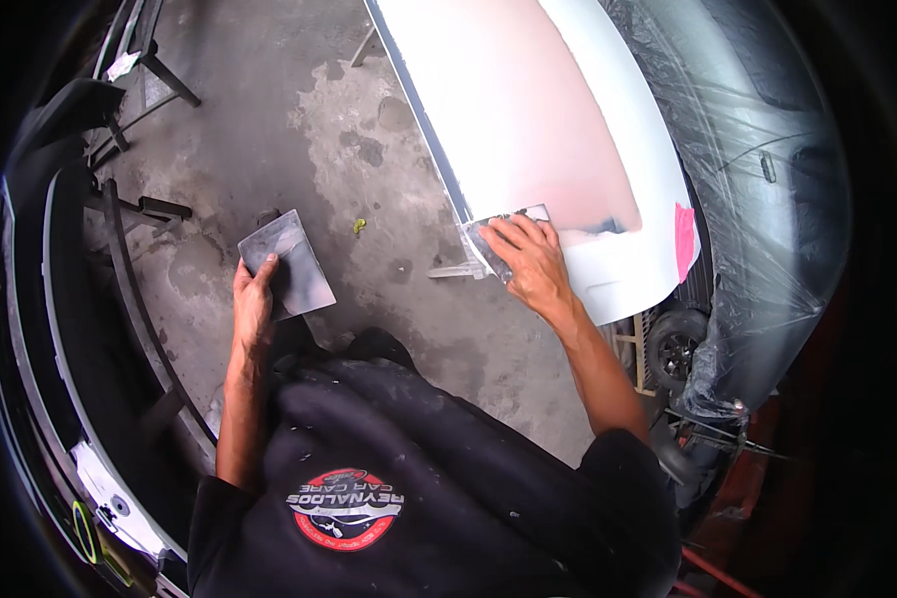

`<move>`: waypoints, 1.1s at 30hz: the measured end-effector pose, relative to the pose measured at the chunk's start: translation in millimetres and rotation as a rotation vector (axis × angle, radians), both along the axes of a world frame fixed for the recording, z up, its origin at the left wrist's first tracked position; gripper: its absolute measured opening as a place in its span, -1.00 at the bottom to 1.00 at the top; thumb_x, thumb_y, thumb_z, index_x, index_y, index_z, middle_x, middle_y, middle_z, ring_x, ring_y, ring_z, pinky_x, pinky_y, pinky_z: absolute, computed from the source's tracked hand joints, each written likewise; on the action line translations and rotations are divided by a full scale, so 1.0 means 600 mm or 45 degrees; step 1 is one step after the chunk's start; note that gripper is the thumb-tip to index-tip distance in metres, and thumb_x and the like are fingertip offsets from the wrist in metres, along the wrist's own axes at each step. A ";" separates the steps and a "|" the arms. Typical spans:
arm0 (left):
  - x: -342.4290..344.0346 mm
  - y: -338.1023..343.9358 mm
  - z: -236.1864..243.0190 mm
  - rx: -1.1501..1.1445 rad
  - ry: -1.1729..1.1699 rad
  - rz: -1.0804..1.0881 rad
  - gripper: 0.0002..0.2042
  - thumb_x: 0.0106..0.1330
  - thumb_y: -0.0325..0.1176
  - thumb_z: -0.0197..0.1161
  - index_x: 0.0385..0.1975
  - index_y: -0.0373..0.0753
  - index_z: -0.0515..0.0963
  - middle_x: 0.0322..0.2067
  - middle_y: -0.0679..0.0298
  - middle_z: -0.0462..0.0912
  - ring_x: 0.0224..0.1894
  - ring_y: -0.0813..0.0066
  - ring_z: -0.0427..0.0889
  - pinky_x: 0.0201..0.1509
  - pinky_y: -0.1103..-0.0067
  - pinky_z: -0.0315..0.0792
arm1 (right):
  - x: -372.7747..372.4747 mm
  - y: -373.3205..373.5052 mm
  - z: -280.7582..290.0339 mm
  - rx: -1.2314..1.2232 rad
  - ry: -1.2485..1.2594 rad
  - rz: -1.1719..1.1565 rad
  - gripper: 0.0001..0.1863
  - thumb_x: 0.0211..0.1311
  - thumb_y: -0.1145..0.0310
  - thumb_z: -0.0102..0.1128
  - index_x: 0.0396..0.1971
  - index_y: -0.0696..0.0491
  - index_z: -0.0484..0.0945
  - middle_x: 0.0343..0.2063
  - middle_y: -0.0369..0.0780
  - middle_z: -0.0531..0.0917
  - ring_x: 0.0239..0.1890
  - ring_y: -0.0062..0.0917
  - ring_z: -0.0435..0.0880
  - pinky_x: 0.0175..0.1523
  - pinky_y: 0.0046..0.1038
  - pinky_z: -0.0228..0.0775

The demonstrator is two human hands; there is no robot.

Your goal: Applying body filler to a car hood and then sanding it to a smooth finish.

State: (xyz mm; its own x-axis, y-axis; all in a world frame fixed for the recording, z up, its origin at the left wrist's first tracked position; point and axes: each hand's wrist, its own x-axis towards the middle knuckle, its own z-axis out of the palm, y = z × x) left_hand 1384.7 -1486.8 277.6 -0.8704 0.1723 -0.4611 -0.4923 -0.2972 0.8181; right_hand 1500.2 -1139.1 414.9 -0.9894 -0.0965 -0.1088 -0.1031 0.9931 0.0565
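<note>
In the head view, my left hand (255, 289) grips a square grey flat sheet (294, 274) with pale smears, thumb on top, held out over the concrete floor. My right hand (533, 261) has its fingers bent over a dark grey flat pad (488, 246) with whitish smears, pressed on the near left corner of a large white panel (636, 269). The panel carries a broad pale pink patch (528, 120) with a small dark mark near its lower end, and a bright pink strip (684, 239) on its right edge. Part of the pad is hidden under my fingers.
Dark curved car parts (80, 369) and metal stands (154, 80) line the left side. A plastic-covered vehicle (777, 199) stands beyond the panel at right, with a black wheel (676, 344) low beside it. A small yellow-green scrap (360, 226) lies on the concrete floor (369, 289).
</note>
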 end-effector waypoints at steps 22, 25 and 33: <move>-0.374 0.062 0.265 0.807 -0.038 0.084 -0.63 0.27 -0.45 0.17 0.07 -0.34 0.36 -0.08 0.16 0.57 -0.08 0.43 0.59 0.03 0.49 0.50 | -0.422 -0.064 0.076 -0.165 0.211 0.356 -0.41 -0.06 0.55 0.23 0.09 -0.04 0.47 0.09 -0.25 0.48 0.14 -0.22 0.39 0.20 -0.13 0.23; -0.472 0.028 0.213 0.489 0.032 0.300 -0.62 0.29 -0.40 0.16 0.09 -0.33 0.34 -0.10 0.19 0.55 -0.11 0.46 0.58 -0.02 0.54 0.49 | -0.666 -0.024 0.084 -0.294 0.318 0.214 -0.26 -0.23 0.76 0.03 0.12 -0.02 0.47 0.09 -0.23 0.50 0.17 -0.16 0.35 0.25 -0.21 0.16; -0.572 0.000 0.104 0.186 -0.212 0.419 -0.66 0.34 -0.37 0.12 0.07 -0.31 0.36 -0.08 0.21 0.55 -0.07 0.48 0.54 0.08 0.54 0.39 | -1.216 0.039 0.003 -0.077 0.187 0.287 -0.32 -0.12 0.72 -0.09 0.12 0.00 0.47 0.11 -0.15 0.50 0.15 -0.20 0.43 0.25 -0.28 0.25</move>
State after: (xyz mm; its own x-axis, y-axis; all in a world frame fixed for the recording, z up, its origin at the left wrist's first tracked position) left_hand 1041.7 -1487.0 339.8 -0.8054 -0.0294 -0.5920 -0.4735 -0.5688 0.6725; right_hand 770.8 -1115.8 416.9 -0.9470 -0.3177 0.0472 -0.3166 0.9481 0.0287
